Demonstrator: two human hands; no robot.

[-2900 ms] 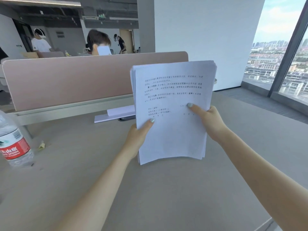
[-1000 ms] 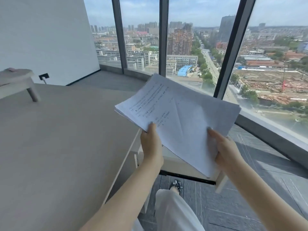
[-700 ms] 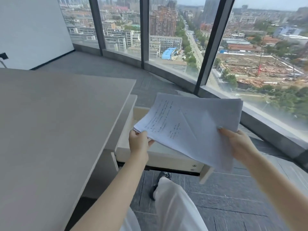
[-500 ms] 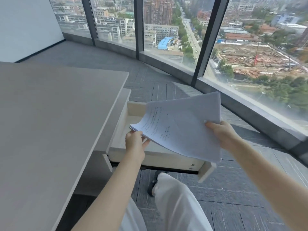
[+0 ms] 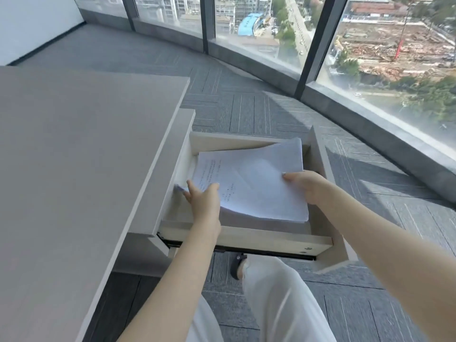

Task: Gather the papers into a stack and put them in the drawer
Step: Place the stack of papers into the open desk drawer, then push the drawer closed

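Note:
A stack of white printed papers (image 5: 256, 183) lies inside the open pale wooden drawer (image 5: 246, 239), which sticks out from the right side of the desk. My left hand (image 5: 203, 197) grips the stack's near-left edge, thumb on top. My right hand (image 5: 304, 185) holds its right edge. The stack's far right corner curls up against the drawer's back corner; its near edge looks down on the drawer bottom.
The grey desk top (image 5: 74, 156) fills the left. My leg in white trousers (image 5: 276, 302) and a dark shoe (image 5: 238, 265) are below the drawer. Grey carpet tiles and a curved window wall (image 5: 320, 45) lie beyond.
My view swung from the desk to the drawer. Both hands lowered the stack from the air above the drawer down into it.

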